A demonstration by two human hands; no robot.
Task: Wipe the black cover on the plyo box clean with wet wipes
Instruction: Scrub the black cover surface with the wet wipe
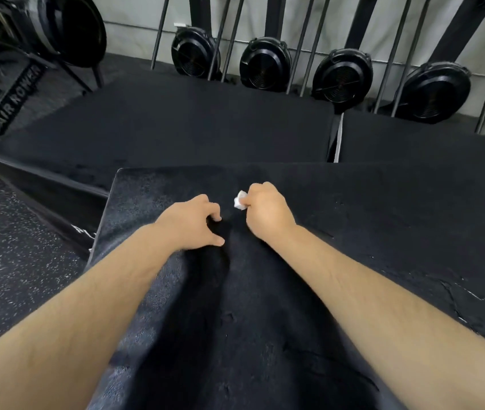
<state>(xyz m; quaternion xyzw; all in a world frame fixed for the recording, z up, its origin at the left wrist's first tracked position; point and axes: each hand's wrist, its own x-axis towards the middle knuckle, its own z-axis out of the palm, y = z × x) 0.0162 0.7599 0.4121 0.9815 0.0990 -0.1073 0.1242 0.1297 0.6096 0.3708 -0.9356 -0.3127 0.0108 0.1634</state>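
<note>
**ops2:** Status on the hands?

**me:** My right hand (pixel 268 214) is a tight fist just right of frame centre. It grips a balled white wet wipe (pixel 239 200), which pokes out at the fist's 10 o'clock. I can't tell if the wipe is touching the surface.

**ops2:** Left?

**me:** My left hand (pixel 194 223) is at the right hand's 9 o'clock, close but apart. Fingers are bent, with the fingertips (pixel 217 218) and thumb down on the black cover (pixel 383 232). Thumb and index are spread, and I see nothing held.

**ops2:** Where's the cover?

**me:** It lies flat on top of the plyo box (pixel 99 229) and fills the frame from centre down to 6 and out to 3 o'clock. Its corner is at 10 o'clock from my left hand. The surface is pitted and scuffed towards 4 o'clock, and greyer along the left edge.

**ops2:** Surroundings?

**me:** Two lower black pads (pixel 176 128) sit beyond it at 12 o'clock. Four round black fan housings (pixel 265 65) line the wall from 12 to 2. There's speckled floor (pixel 13 261) at 8 o'clock and an "AIR ROWER" rail (pixel 19 99) at 10.
</note>
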